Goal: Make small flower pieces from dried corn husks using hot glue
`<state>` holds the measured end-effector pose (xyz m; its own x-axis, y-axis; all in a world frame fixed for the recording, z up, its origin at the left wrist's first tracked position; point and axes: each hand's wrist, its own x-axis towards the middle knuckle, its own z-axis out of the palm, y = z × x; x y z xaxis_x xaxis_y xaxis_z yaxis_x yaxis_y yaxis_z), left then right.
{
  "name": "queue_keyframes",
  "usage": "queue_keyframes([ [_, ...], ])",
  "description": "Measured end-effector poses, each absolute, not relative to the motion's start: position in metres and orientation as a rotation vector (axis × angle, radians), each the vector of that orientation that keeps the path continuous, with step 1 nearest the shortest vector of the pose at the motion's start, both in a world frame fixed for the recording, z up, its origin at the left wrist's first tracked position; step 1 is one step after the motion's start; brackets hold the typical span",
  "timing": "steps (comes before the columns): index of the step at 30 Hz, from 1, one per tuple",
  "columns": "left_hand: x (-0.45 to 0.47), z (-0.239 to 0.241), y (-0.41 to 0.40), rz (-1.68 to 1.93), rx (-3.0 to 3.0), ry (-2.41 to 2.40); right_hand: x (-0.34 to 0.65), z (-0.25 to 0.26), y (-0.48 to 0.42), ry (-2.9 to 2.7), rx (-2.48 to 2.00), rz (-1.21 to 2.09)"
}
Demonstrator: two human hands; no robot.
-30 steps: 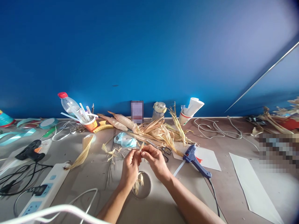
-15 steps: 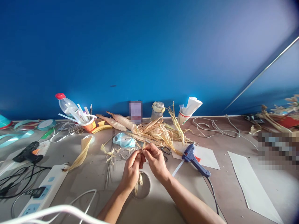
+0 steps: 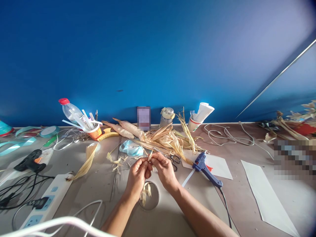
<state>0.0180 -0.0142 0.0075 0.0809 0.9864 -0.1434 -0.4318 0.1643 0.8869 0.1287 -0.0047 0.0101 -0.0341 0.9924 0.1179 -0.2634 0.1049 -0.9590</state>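
L hand [image 3: 137, 176] & R hand [image 3: 165, 170] are close together, fingertips touching. Both pinch one small husk bit [image 3: 150, 154], held up over the table [image 3: 98, 184]. The bit sticks up between the thumbs. More dry strips [image 3: 145, 192] hang under the L hand, over a round ring [image 3: 158, 197] on the table. Scissors [image 3: 175, 160] lie just behind the R hand. Blue glue gun [image 3: 206, 169] lies near on the R side, partly on white paper [image 3: 219, 169]. Big husk pile [image 3: 165, 140] sits farther back, w/ a blue mask [image 3: 130, 148] beside it.

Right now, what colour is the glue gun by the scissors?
The plastic glue gun is blue; the head view shows it.
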Motion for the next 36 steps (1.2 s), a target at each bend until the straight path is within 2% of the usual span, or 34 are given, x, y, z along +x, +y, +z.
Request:
queue_keyframes([
  [6, 0.019, 0.017, -0.014, 1.232, 0.637, 0.829, 0.128, 0.003, -0.003, -0.905, -0.815, 1.46],
  [11, 0.02, 0.015, -0.015, 1.237, 0.72, 0.865, 0.123, 0.01, -0.006, -0.934, -0.818, 1.484],
  [26, 0.022, 0.0, -0.018, 1.207, 0.918, 0.91, 0.122, 0.006, -0.009, -1.162, -1.051, 0.971],
  [36, 0.021, 0.006, -0.018, 1.265, 0.793, 0.959, 0.119, -0.002, -0.005, -1.005, -0.92, 1.318],
])
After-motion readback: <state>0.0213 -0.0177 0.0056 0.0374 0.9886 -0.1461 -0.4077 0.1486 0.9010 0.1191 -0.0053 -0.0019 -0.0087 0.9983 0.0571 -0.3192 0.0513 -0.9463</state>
